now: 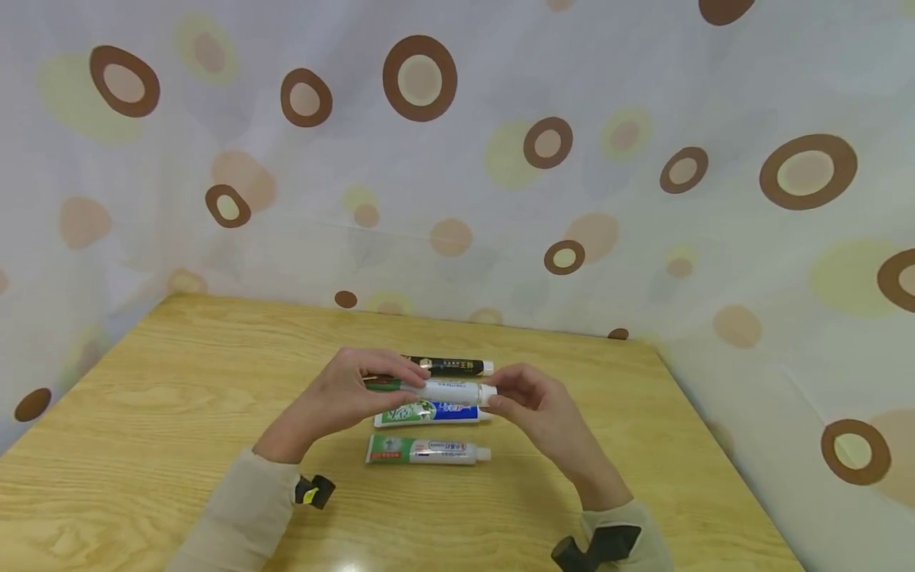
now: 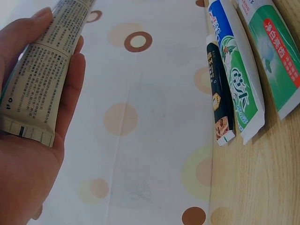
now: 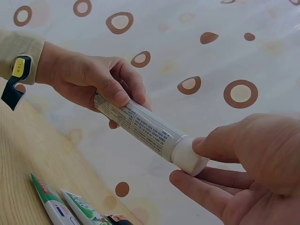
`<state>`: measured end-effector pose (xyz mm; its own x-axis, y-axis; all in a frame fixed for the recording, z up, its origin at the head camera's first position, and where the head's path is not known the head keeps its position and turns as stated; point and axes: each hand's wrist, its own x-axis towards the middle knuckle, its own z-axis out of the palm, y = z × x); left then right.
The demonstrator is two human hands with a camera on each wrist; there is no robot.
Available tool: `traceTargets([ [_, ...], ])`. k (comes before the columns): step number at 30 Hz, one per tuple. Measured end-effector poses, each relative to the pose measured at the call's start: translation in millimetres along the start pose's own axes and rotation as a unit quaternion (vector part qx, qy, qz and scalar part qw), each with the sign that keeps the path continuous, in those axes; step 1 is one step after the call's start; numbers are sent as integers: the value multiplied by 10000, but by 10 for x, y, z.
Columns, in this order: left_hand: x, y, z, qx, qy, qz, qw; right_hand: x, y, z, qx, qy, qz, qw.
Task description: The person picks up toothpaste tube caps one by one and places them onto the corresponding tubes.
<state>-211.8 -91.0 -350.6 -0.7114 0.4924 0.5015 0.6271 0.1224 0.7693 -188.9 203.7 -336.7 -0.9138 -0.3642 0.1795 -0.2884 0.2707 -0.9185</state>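
Observation:
Held up above the table is a white and green toothpaste tube (image 1: 450,391), its printed back facing the wrist cameras. My left hand (image 1: 345,395) grips its flat crimped end, thumb on one side and fingers on the other. At the other end, my right hand (image 1: 538,409) pinches the white cap (image 3: 190,156) between thumb and fingers. Beneath and around the held tube lie a black toothpaste tube (image 1: 457,367), a green and blue one (image 1: 429,412) and, nearest me, a green and white one (image 1: 432,450).
The wooden table (image 1: 214,381) carries the three lying tubes side by side, caps pointing right. A white curtain (image 1: 457,175) with brown and beige circles hangs behind the table and along its sides.

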Motion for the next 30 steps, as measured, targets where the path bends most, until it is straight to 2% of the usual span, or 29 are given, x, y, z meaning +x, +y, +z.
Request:
traceTargets([
  [6,1,12,-6,-62,18,-76,10000,-3,17,-24,-54,-140,-97,9998],
  [8,-4,12,-5,-79,27,-102,9999,0,17,-27,76,-206,-95,9997],
  [13,-22,10,10,-117,-6,-123,9999,-11,13,-19,496,-356,176,9980],
  [17,-18,10,12,-77,30,-81,9999,-8,11,-13,537,-372,289,9974],
  [25,-23,-6,11,11,71,-46,10000,-29,30,6,203,-284,20,9994],
  [30,-12,11,2,56,95,-64,9999,-14,27,5,488,-370,-49,9981],
])
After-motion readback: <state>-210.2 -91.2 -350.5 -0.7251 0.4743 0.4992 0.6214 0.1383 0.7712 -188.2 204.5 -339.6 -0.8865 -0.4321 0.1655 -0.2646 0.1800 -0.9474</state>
